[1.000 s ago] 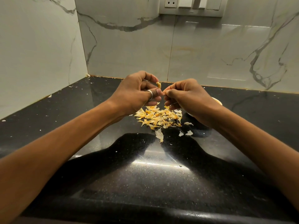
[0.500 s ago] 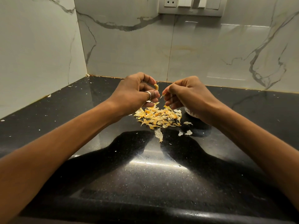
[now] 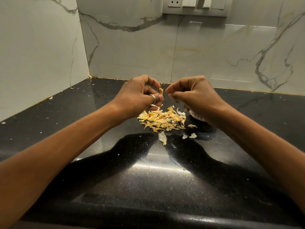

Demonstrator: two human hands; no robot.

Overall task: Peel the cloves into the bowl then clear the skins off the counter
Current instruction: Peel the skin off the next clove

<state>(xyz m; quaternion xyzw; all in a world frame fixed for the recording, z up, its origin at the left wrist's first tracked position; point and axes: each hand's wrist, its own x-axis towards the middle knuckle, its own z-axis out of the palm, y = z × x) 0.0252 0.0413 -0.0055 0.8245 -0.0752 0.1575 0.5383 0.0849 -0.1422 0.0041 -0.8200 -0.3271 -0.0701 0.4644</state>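
Note:
My left hand (image 3: 140, 95), a ring on one finger, pinches a small yellowish clove (image 3: 161, 91) between thumb and fingertips above the counter. My right hand (image 3: 196, 95) is just to its right with the fingers curled and a small gap between the two hands; whether it pinches a bit of skin I cannot tell. Below both hands lies a pile of yellow-white skins (image 3: 162, 120) on the black counter (image 3: 148, 179). A pale bowl (image 3: 196, 116) is mostly hidden under my right wrist.
A few loose skins (image 3: 162, 138) lie nearer to me than the pile. Small white flakes dot the counter at the left. Marble walls close the corner at the back and left. A switch panel (image 3: 195, 6) sits high on the back wall.
My hands have drawn slightly apart; the right hand has come off the clove and risen a little. The pile has not moved.

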